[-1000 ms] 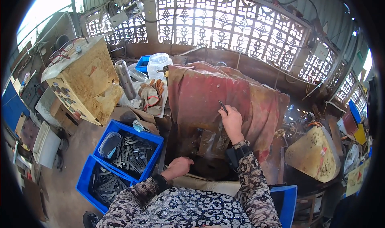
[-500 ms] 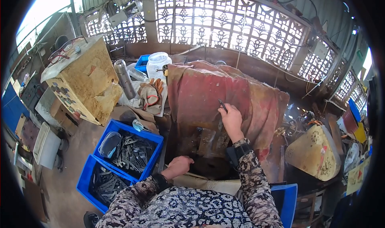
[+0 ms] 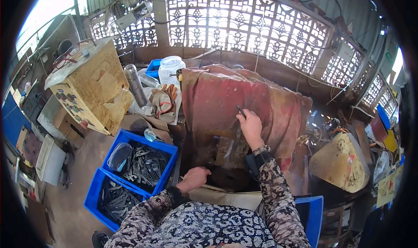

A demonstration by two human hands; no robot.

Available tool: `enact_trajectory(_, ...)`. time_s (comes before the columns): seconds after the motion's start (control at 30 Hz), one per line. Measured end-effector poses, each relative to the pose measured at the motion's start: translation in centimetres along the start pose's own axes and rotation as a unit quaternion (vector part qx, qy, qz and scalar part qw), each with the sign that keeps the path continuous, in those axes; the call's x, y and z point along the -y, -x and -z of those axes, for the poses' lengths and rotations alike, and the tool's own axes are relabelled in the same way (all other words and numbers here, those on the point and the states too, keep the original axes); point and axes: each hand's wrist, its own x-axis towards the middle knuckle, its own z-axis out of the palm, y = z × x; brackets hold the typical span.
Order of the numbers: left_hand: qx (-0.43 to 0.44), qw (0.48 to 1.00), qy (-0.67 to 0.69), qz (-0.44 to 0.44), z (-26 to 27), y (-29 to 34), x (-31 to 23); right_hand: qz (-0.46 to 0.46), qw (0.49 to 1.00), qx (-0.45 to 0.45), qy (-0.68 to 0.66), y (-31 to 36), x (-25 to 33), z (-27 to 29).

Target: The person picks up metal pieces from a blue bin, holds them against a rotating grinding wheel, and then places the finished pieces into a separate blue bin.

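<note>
My right hand [image 3: 251, 127] is raised in front of the red, stained cloth cover. Its fingers are closed on a slim dark piece [image 3: 240, 110], narrow and pointed, whose exact kind I cannot make out. Lower and to the left, my left hand [image 3: 195, 178] is at the near left side of the dark opening [image 3: 228, 178] under the cloth. Its fingers are curled together with the fingertips toward that opening; what they hold, if anything, is hidden. The cloth cover [image 3: 226, 91] hangs over the machine beyond both hands.
Two blue bins [image 3: 162, 188] with dark metal strips stand at my left. Gloves [image 3: 165, 104], a steel flask [image 3: 135, 86] and a clear jar [image 3: 170, 69] lie beyond. A stained yellowish box [image 3: 98, 86] is far left, a pale rounded guard [image 3: 342, 163] right, another blue bin [image 3: 314, 217] near right.
Both hands stay in nearly the same places. The slim dark piece in my right hand has shifted slightly up and left.
</note>
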Motion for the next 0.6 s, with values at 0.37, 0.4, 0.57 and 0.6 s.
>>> enact_trajectory(0.37, -0.022, 1.0, 0.002, -0.013, -0.39, 0.06, 0.36, -0.014, 0.999, 0.015, 0.033, -0.25, 0.5, 0.11)
enact_trajectory(0.4, -0.024, 1.0, 0.002, -0.012, -0.32, 0.09, 0.23, -0.011, 0.999, 0.013, 0.039, -0.24, 0.38, 0.11)
enact_trajectory(0.57, -0.016, 1.0, 0.017, 0.001, 0.24, 0.28, -0.12, -0.015, 0.999, 0.019, 0.038, -0.14, 0.43, 0.2)
enact_trajectory(0.6, -0.013, 1.0, 0.015, 0.005, 0.35, 0.4, -0.12, -0.009, 0.999, 0.02, 0.04, -0.17, 0.66, 0.23)
